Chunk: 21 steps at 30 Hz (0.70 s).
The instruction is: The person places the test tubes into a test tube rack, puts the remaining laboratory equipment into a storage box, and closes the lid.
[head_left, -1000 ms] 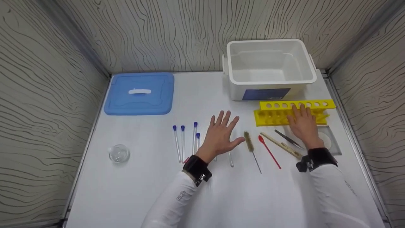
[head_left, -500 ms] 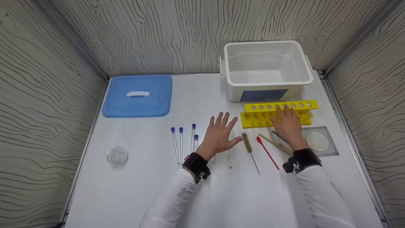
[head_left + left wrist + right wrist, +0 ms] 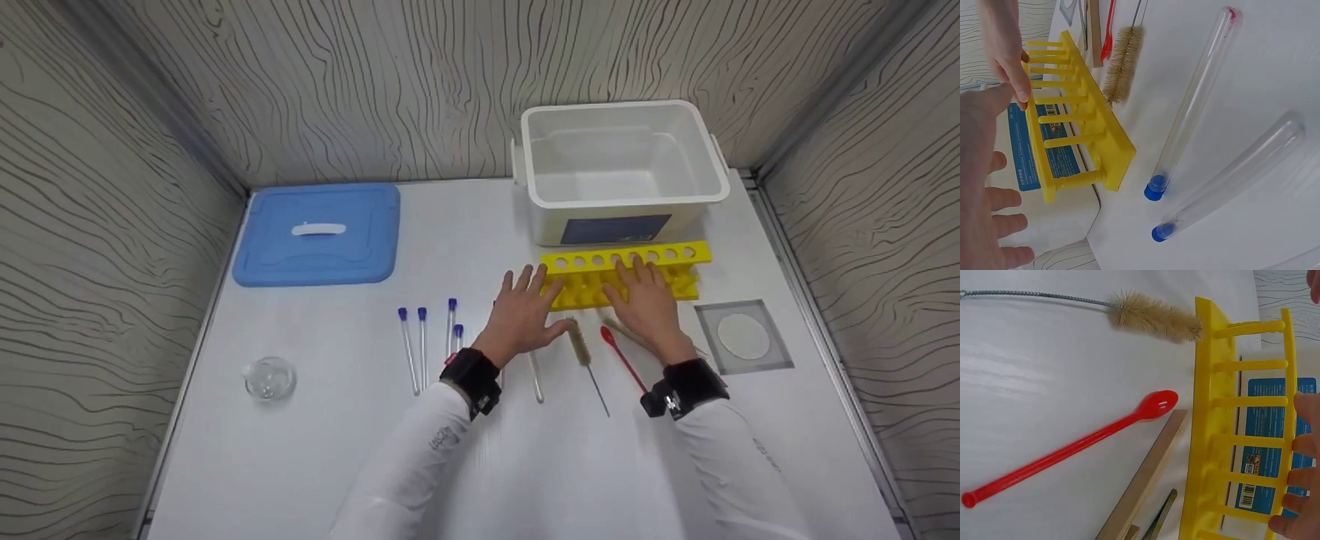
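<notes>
In the head view a yellow test tube rack stands in front of the white box. My right hand holds its top plate near the middle, fingers over the plate and thumb on the near side. Palm down, my left hand spreads its fingers at the rack's left end. The left wrist view shows those fingers apart from the rack. Below the rack lie a test tube brush, a red spoon and a wooden test tube clamp, partly covered by my right hand. Tweezers show in the right wrist view.
Several blue-capped test tubes lie to the left, some under my left arm. A small clear glass vessel sits farther left. The blue lid is at the back left, the white box behind the rack, a wire gauze at right.
My right hand has moved left together with the rack, bringing its left end to my left hand's fingers. The wire gauze at right is now uncovered. The head view has shifted slightly.
</notes>
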Each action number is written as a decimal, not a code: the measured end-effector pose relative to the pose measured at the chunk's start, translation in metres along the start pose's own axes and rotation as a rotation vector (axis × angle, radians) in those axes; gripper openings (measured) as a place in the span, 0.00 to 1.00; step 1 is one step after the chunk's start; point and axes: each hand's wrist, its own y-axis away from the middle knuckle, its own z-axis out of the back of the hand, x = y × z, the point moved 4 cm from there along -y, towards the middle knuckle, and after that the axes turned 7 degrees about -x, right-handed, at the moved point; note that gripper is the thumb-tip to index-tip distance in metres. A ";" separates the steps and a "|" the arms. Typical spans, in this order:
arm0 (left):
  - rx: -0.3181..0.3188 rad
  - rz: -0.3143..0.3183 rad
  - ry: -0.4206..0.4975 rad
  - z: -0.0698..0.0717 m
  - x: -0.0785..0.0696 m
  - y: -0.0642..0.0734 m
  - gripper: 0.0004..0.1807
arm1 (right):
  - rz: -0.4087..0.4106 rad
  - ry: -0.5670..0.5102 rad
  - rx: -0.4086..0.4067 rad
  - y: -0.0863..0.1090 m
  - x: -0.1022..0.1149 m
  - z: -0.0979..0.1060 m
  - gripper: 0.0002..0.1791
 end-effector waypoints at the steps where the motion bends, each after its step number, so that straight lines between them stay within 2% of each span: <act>1: 0.004 -0.002 -0.002 -0.001 0.000 -0.001 0.43 | 0.000 0.001 0.004 0.001 0.002 -0.001 0.36; 9: 0.016 -0.007 -0.025 -0.008 -0.001 -0.011 0.42 | 0.019 0.003 -0.007 0.004 0.018 -0.006 0.35; 15: 0.032 0.002 -0.052 -0.019 -0.003 -0.014 0.42 | 0.001 0.015 0.032 0.006 0.026 -0.011 0.35; 21: 0.038 0.029 -0.052 -0.025 -0.006 -0.015 0.41 | -0.044 -0.102 0.028 0.010 0.026 -0.008 0.31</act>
